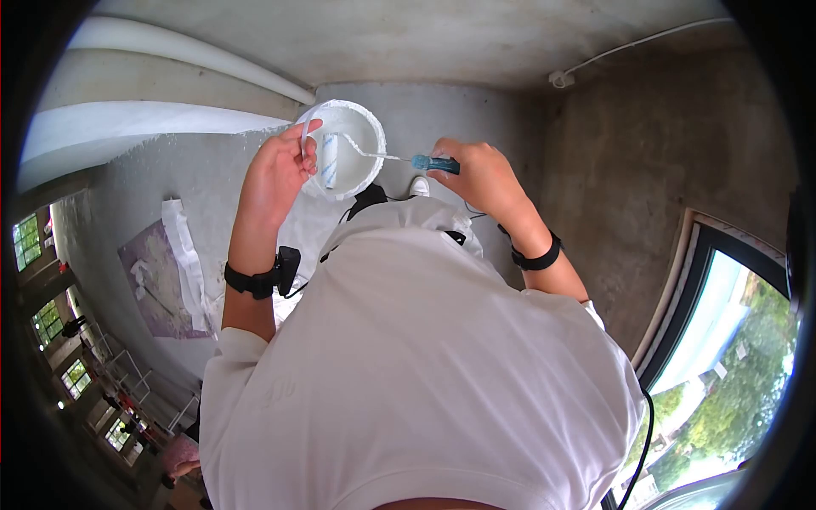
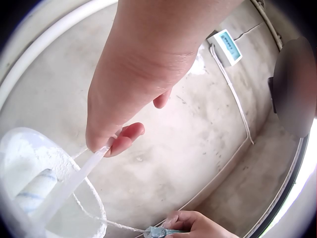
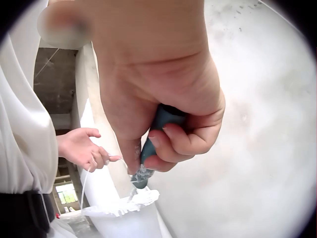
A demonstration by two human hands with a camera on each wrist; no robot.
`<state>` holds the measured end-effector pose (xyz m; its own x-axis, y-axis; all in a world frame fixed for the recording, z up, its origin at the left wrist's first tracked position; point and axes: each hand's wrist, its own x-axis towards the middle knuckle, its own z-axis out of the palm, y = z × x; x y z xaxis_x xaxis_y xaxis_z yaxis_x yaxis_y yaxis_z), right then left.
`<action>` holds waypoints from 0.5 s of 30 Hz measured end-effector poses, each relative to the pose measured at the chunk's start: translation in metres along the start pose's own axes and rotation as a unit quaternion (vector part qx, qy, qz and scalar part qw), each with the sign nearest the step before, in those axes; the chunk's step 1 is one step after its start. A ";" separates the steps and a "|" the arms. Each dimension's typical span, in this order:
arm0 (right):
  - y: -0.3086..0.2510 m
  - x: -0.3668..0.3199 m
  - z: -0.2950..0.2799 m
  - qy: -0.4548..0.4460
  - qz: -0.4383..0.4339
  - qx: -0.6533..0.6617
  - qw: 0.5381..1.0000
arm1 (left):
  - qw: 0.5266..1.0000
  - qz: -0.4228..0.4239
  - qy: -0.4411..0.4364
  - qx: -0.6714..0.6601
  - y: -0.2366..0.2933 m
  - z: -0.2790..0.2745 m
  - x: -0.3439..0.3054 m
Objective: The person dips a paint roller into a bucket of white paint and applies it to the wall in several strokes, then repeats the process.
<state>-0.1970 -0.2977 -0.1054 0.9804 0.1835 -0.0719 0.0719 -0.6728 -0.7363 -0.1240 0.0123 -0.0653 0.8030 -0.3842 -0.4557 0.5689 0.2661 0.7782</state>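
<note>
A white bucket (image 1: 371, 127) with a paint-crusted rim stands below the hands. Inside it lies a white roller (image 1: 330, 161) with faint blue stripes; its thin frame runs over the rim to a dark teal handle (image 1: 444, 166). My right hand (image 1: 484, 177) grips that handle, fingers curled round it in the right wrist view (image 3: 158, 94). My left hand (image 1: 279, 172) holds the bucket's pale bail handle (image 2: 89, 166) on its curled fingers, raised at the bucket's left side. What the bucket holds at its bottom is partly hidden by the roller.
White-spattered floor lies around the bucket, with a stained sheet (image 1: 157, 280) and a white strip (image 1: 183, 255) at the left. Pipes (image 1: 187, 49) run along the upper left wall. A window (image 1: 722, 340) is at the right; another person (image 1: 180, 455) is at the lower left.
</note>
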 end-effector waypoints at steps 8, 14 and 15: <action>-0.003 0.002 -0.003 -0.009 0.040 0.016 0.999 | 1.000 -0.002 -0.006 -0.004 0.001 -0.002 0.001; 0.000 0.000 -0.006 -0.002 0.029 0.005 1.000 | 1.000 -0.003 0.004 -0.003 0.002 -0.001 0.001; 0.000 0.001 -0.007 -0.006 0.033 0.004 0.999 | 1.000 -0.009 0.007 -0.001 0.002 -0.001 0.001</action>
<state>-0.1944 -0.3024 -0.1011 0.9805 0.1483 -0.1287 0.0060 -0.6776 -0.7354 -0.1216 0.0137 -0.0648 0.7948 -0.3771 -0.4755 0.5839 0.2614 0.7686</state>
